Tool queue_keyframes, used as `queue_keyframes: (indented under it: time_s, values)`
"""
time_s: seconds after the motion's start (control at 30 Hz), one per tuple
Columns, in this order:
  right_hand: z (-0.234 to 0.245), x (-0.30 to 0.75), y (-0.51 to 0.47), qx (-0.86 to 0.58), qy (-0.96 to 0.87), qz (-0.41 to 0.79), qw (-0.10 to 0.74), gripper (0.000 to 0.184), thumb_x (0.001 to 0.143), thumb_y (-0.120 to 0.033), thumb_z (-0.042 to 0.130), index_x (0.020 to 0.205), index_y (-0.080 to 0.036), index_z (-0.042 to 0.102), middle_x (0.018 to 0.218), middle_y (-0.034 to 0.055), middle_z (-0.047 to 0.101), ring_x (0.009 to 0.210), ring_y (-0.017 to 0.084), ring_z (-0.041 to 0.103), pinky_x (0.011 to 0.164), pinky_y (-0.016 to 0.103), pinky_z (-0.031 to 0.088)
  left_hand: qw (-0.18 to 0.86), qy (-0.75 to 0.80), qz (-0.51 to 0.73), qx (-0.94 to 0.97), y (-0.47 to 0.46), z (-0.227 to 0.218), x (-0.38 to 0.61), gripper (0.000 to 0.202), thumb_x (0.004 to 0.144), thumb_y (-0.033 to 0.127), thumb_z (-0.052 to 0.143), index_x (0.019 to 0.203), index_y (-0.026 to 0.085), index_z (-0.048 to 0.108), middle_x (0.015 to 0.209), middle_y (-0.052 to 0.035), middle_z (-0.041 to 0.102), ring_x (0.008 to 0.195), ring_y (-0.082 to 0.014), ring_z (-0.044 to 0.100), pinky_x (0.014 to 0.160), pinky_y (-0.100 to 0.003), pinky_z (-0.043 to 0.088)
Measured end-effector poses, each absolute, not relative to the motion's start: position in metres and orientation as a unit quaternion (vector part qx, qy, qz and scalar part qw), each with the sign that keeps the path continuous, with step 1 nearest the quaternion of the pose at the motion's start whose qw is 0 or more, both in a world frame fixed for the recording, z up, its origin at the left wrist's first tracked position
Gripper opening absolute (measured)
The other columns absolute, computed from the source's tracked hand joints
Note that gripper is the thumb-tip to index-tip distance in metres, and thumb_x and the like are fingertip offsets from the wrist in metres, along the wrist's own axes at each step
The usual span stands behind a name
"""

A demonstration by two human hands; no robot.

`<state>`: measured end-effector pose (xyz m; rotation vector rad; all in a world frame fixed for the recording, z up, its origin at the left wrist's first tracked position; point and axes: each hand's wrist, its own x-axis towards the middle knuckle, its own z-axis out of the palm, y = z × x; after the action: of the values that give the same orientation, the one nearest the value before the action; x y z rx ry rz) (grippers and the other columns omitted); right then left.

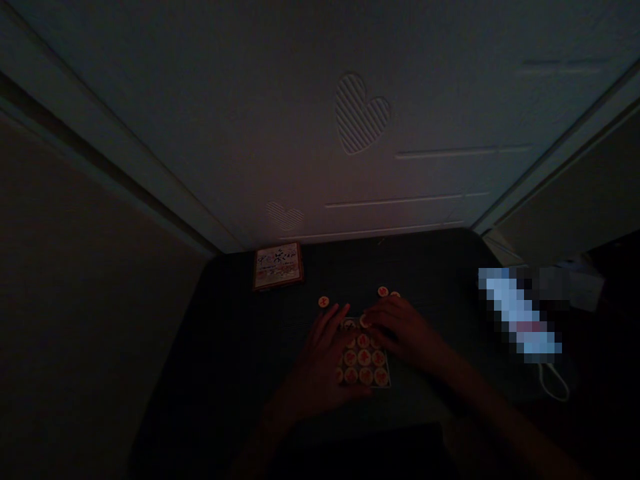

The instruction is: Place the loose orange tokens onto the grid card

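Observation:
Several round xiangqi pieces (365,358) with red characters lie in rows inside a shallow tray (390,380) near the front of the dark table. My left hand (327,357) spreads over the tray's left side, its fingers apart and its thumb along the near edge. At the tray's far edge, my right hand (407,330) pinches a xiangqi piece (365,321), partly covered by the fingers. One loose piece (323,302) rests beyond my left fingertips. Two more, including one piece (383,291), sit just past my right hand. My hands hide part of the tray.
A flat box lid (278,265) with dark characters lies at the table's back left. Behind the table (225,333) stands a pale panel (300,133) with heart reliefs. On the right is a bright blurred object (520,317) with a cord loop (555,383). The scene is dim.

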<state>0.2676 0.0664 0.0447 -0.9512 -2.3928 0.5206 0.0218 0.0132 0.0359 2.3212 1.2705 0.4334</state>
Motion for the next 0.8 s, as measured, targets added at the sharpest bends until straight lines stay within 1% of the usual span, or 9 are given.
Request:
queue_keyframes:
  time_s: [0.17,0.33,0.47,0.57,0.7,0.8]
  values:
    - [0.046,0.266,0.067,-0.344,-0.891,0.179,0.236,0.018,0.101,-0.026,0.061,0.116,-0.024,0.070,0.119,0.0055,0.074,0.118,0.025,0.062,0.108,0.049,0.046,0.219,0.457,0.154,0.848,0.013,0.036,0.020,0.092,0.072,0.061,0.084,0.149,0.030,0.047,0.172,-0.0084,0.017,0.156,-0.0406,0.017,0.123,-0.065,0.026]
    - [0.044,0.265,0.064,-0.342,-0.901,0.155,0.218,0.021,0.100,-0.025,0.060,0.118,-0.023,0.071,0.122,0.0065,0.073,0.120,0.027,0.061,0.109,0.052,0.046,0.227,0.463,0.155,0.843,0.011,0.039,0.019,0.089,0.070,0.056,0.088,0.146,0.029,0.050,0.171,-0.0076,0.019,0.156,-0.0405,0.018,0.122,-0.063,0.030]
    - [0.043,0.269,0.060,-0.346,-0.900,0.147,0.220,0.023,0.100,-0.023,0.059,0.120,-0.024,0.070,0.130,0.0083,0.070,0.125,0.028,0.061,0.110,0.055,0.046,0.232,0.463,0.168,0.839,0.013,0.040,0.018,0.081,0.078,0.055,0.082,0.147,0.026,0.049,0.170,-0.0090,0.023,0.156,-0.0390,0.019,0.123,-0.063,0.029]
    - [0.042,0.278,0.059,-0.359,-0.887,0.160,0.243,0.024,0.100,-0.025,0.059,0.122,-0.024,0.069,0.133,0.0097,0.067,0.126,0.028,0.061,0.110,0.054,0.047,0.230,0.475,0.178,0.831,0.016,0.041,0.018,0.076,0.084,0.052,0.077,0.149,0.026,0.047,0.170,-0.0096,0.025,0.156,-0.0380,0.019,0.123,-0.063,0.029]
    - [0.037,0.295,0.055,-0.417,-0.842,0.185,0.289,0.027,0.101,-0.027,0.057,0.126,-0.026,0.066,0.132,0.0094,0.067,0.125,0.027,0.061,0.108,0.053,0.050,0.225,0.485,0.165,0.829,0.022,0.043,0.018,0.072,0.083,0.047,0.079,0.147,0.029,0.050,0.170,-0.0066,0.024,0.156,-0.0389,0.017,0.122,-0.064,0.030]
    - [0.030,0.302,0.042,-0.473,-0.800,0.215,0.299,0.031,0.102,-0.030,0.056,0.132,-0.029,0.063,0.131,0.0085,0.067,0.124,0.027,0.062,0.106,0.052,0.053,0.221,0.483,0.159,0.832,0.025,0.041,0.018,0.067,0.087,0.047,0.075,0.146,0.029,0.051,0.169,-0.0054,0.027,0.156,-0.0378,0.018,0.122,-0.064,0.030]
